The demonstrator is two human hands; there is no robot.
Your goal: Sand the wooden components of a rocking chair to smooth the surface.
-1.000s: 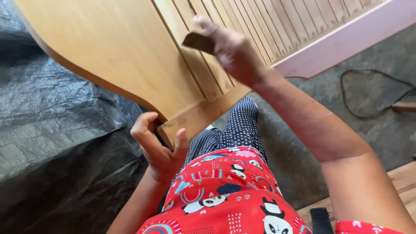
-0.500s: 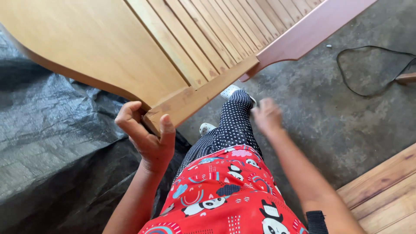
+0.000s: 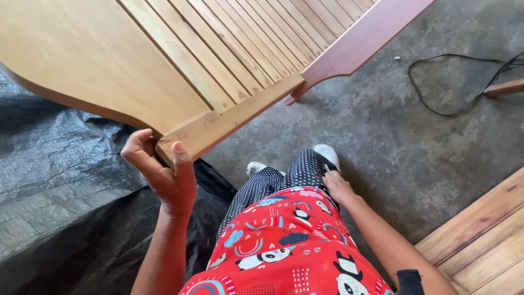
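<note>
Currently my left hand (image 3: 164, 175) grips the slatted wooden panel's (image 3: 218, 71) bottom rail corner; the panel extends up-right. My right hand (image 3: 337, 187) rests empty, fingers loose, on my thigh, farther away.

Right hand (image 3: 337, 186) dropped from slatted wooden panel (image 3: 229, 60) to thigh.

My left hand (image 3: 164, 175) grips pale wood: a slatted panel (image 3: 180, 60) across the top of the frame, sanded smooth with a soft satin sheen, grain showing. Its far rail (image 3: 360, 43) at upper right looks pinker and matt. Black plastic sheeting (image 3: 60, 207) at lower left is crinkled and faintly shiny. The concrete floor (image 3: 404, 136) at right is rough and dull. My right hand (image 3: 338, 188) rests on dotted cloth trousers (image 3: 284, 177).
</note>
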